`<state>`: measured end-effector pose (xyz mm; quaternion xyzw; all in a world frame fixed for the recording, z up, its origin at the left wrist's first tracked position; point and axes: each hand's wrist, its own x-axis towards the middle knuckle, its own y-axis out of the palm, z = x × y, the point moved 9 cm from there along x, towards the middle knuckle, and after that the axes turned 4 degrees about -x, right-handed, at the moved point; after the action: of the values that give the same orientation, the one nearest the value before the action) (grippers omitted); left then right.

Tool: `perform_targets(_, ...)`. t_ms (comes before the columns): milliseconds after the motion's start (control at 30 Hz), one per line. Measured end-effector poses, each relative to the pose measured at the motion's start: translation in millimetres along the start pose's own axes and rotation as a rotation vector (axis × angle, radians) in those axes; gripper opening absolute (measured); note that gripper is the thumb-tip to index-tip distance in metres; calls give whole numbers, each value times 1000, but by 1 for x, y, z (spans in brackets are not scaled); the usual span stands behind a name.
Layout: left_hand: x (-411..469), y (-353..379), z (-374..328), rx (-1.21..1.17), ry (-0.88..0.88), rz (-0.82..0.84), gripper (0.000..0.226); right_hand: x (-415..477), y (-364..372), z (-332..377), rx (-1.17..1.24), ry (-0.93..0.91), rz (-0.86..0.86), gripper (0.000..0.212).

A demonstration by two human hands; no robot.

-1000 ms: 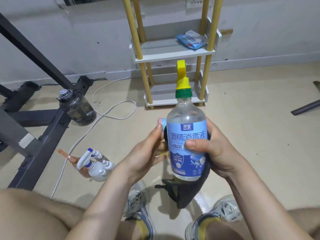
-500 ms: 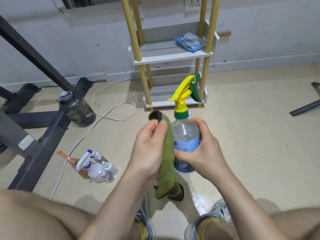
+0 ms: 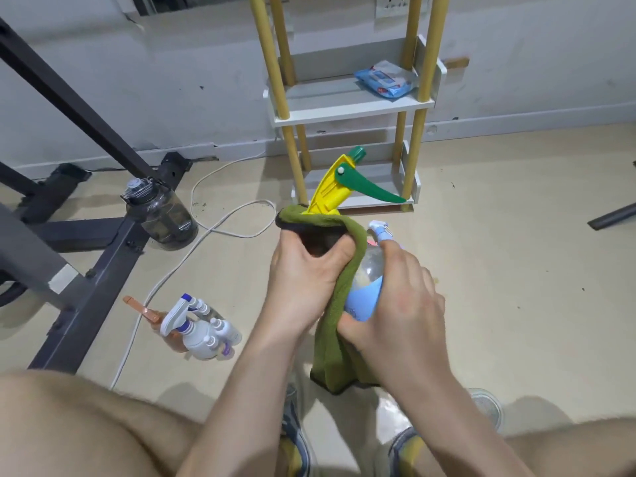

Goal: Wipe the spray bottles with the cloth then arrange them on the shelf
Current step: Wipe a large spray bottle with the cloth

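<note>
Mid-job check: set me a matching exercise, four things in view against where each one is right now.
Things:
1. cloth
2. blue packet
3. dark jug
4. small spray bottles

Places:
a. on the shelf
b. standing beside the black frame
c. bunched round the neck of the held spray bottle
d. lying in a heap on the floor

Pairs: 1-c, 2-a, 3-b, 4-d

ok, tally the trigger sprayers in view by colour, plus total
Yellow-green: 1, held sprayer
White-blue: 2, pile sprayer and far sprayer
Copper: 1, copper sprayer
Total: 4
Small capped bottles in the floor pile: too blurred to count.
</note>
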<state>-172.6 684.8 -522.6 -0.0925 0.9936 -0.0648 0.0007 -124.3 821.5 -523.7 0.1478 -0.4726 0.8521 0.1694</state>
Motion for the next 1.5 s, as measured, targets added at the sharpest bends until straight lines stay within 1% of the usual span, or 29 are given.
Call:
perform_targets(67, -1, 12, 9, -247, -146, 50, 11, -5, 4, 10, -71, -51, 0, 92)
perform_targets(100, -2, 14, 9, -312, -167, 67, 8, -8, 9, 13, -60, -71, 29, 93)
perform_targets(167, 0, 16, 6, -370, -129, 102, 14, -11, 18, 15, 25, -87, 136, 89)
perform_targets(300, -1, 10, 15, -427, -112, 105, 17, -2, 24, 4, 315, 4, 488, 57)
perform_targets(333, -1, 9, 19, -421, -115, 132, 19, 0, 25, 0, 398, 21, 578, 54)
perform_targets(400, -5, 13, 22, -502, -119, 264, 25, 0, 26, -7, 619, 100, 749, 53)
perform_targets(433, -9, 17, 23, -584, -141, 329, 27, -3, 27, -8, 712, 151, 804, 54)
perform_targets(467, -12, 20, 24, -629, -160, 356, 28, -4, 28, -9, 730, 174, 815, 55)
perform_targets(500, -15, 20, 29, -624, -181, 329, 28, -4, 28, -10, 666, 169, 778, 57)
perform_targets(567, -17, 12, 43, -409, -228, 146, 24, -4, 28, -13, 371, 131, 631, 59)
perform_targets(633, -21, -1, 48, -7, -221, -53, 29, -4, 23, -10, 63, 58, 443, 63)
perform_targets(667, -22, -7, 42, 222, -180, -100, 33, -6, 23, -9, -5, 44, 390, 68)
perform_targets(733, -23, -10, 32, 694, -112, -88, 33, -5, 22, -15, -10, 84, 360, 80)
perform_targets(800, -20, -6, 31, 1079, -61, 38, 20, 5, 16, -24, 23, 129, 365, 86)
perform_targets(833, -16, -4, 33, 1221, -28, 109, 11, 9, 14, -27, 45, 144, 385, 85)
perform_targets(867, -10, -3, 35, 1320, 17, 152, 15, 11, 13, -28, 76, 154, 416, 84)
perform_targets(900, -3, -2, 36, 1381, 54, 191, 28, 10, 14, -29, 114, 168, 456, 82)
perform_targets(933, 6, -1, 33, 1390, 87, 216, 37, 7, 15, -30, 149, 188, 501, 81)
perform_targets(967, 12, 1, 25, 1358, 141, 221, 40, 3, 19, -32, 178, 217, 548, 79)
perform_targets(1067, 16, 13, 0, 1255, 275, 229, 32, -5, 31, -39, 242, 293, 605, 67)
perform_targets(1133, 12, 7, -7, 1084, 306, 180, 28, -9, 38, -44, 228, 309, 619, 66)
perform_targets(1200, 11, -7, -5, 751, 175, 95, 35, -13, 45, -45, 169, 281, 627, 73)
perform_targets(1233, 10, -10, 0, 494, 73, 64, 40, -16, 48, -44, 132, 267, 631, 76)
perform_targets(1267, 5, -5, 3, 230, -12, 74, 43, -17, 50, -44, 105, 262, 632, 77)
perform_targets(1300, -1, 3, 6, 45, -54, 101, 42, -19, 52, -44, 86, 265, 633, 76)
perform_targets(1333, -10, 11, 8, -20, -42, 138, 37, -20, 53, -44, 71, 273, 624, 72)
perform_targets(1400, -25, 19, 10, 85, 63, 168, 22, -21, 53, -44, 31, 262, 584, 60)
perform_targets(1467, -26, 14, 21, 146, 105, 104, 17, -20, 50, -39, 17, 225, 525, 54)
perform_targets(1500, -21, 6, 27, 143, 100, 20, 18, -20, 48, -35, 6, 207, 506, 52)
